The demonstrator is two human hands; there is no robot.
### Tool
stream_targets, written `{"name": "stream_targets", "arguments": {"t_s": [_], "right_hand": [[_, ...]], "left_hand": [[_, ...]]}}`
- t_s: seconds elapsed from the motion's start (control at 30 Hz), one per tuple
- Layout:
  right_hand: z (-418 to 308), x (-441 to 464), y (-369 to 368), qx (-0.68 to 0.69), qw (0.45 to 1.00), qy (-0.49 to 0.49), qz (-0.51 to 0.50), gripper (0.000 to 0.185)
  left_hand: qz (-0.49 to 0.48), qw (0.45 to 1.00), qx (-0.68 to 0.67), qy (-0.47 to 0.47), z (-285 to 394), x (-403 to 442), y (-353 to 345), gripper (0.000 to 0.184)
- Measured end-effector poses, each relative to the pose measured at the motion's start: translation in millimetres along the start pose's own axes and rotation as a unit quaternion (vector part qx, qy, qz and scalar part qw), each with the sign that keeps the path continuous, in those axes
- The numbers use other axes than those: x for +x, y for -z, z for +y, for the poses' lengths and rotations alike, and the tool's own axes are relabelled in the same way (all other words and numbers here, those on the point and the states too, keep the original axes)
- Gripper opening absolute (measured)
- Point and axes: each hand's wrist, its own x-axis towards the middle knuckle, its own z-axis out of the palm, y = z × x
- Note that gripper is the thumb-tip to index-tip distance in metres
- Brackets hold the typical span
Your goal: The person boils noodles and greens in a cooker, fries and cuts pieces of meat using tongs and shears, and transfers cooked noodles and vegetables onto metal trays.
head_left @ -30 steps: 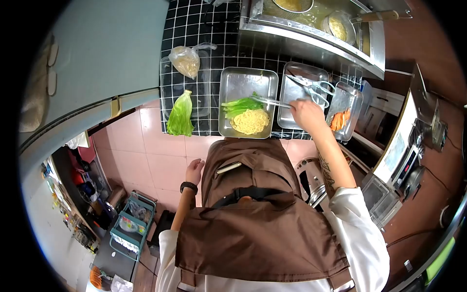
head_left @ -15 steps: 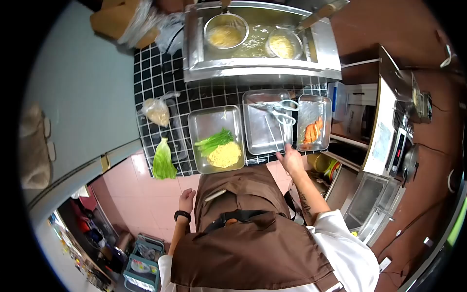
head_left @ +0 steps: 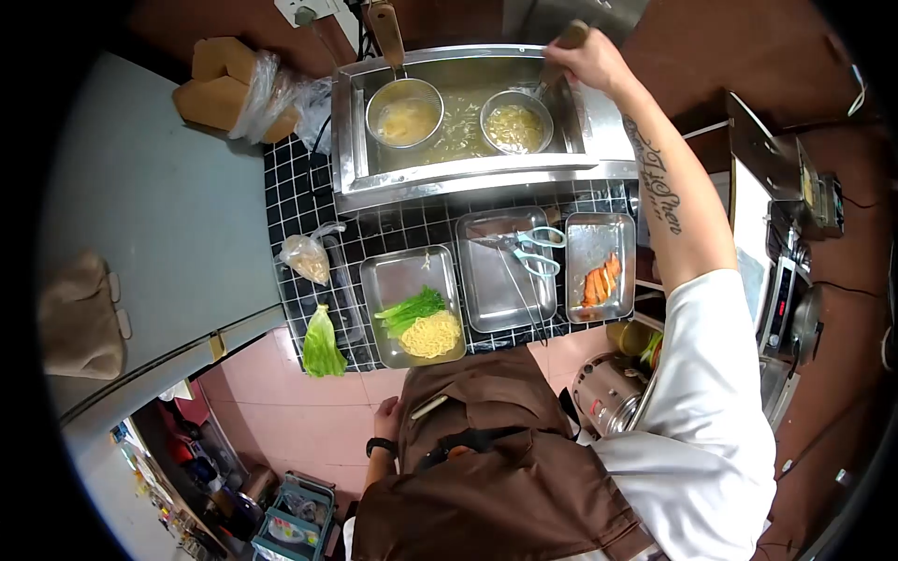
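My right hand [head_left: 587,64] is closed around the wooden handle [head_left: 572,37] of the right noodle strainer [head_left: 516,123], which sits in the boiler's liquid with noodles inside. A second noodle strainer [head_left: 404,114], also with noodles in it, hangs in the left part of the metal boiler [head_left: 468,174], its handle pointing away from me. My left hand [head_left: 386,418] hangs low beside the brown apron [head_left: 486,393], fingers curled and holding nothing that I can see. Scissors [head_left: 535,251] and thin tongs or chopsticks [head_left: 526,288] lie on the middle metal tray [head_left: 482,299].
On the black tiled counter [head_left: 412,224], the left tray [head_left: 383,271] bears yellow noodles [head_left: 432,334] and green vegetables [head_left: 412,309]. Orange slices [head_left: 601,280] lie in the right tray [head_left: 585,238]. Lettuce [head_left: 323,346] and a plastic bag [head_left: 307,257] are at left; a cardboard box [head_left: 210,89] stands behind.
My right hand has gone from the middle tray's front edge up to the right strainer's handle and closed on it. My left hand stays low by the apron. The view has shifted slightly.
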Motion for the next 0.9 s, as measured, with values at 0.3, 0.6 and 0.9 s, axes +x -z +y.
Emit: {"name": "stream_targets", "arguments": {"t_s": [0.3, 0.6, 0.9], "right_hand": [[-43.3, -109.5, -30.0, 0.088, 0.980, -0.156, -0.085, 0.025], [-34.0, -205.2, -45.5, 0.414, 0.895, -0.105, 0.133, 0.024], [-48.2, -254.5, -104.3, 0.477, 0.845, -0.043, 0.239, 0.024]], "left_hand": [[0.009, 0.999, 0.052, -0.014, -8.0, -2.6, -0.4, 0.044], [0.033, 0.998, -0.031, -0.035, 17.0, 20.0, 37.0, 0.037], [0.062, 0.981, -0.024, -0.184, 66.2, 72.6, 31.0, 0.044]]}}
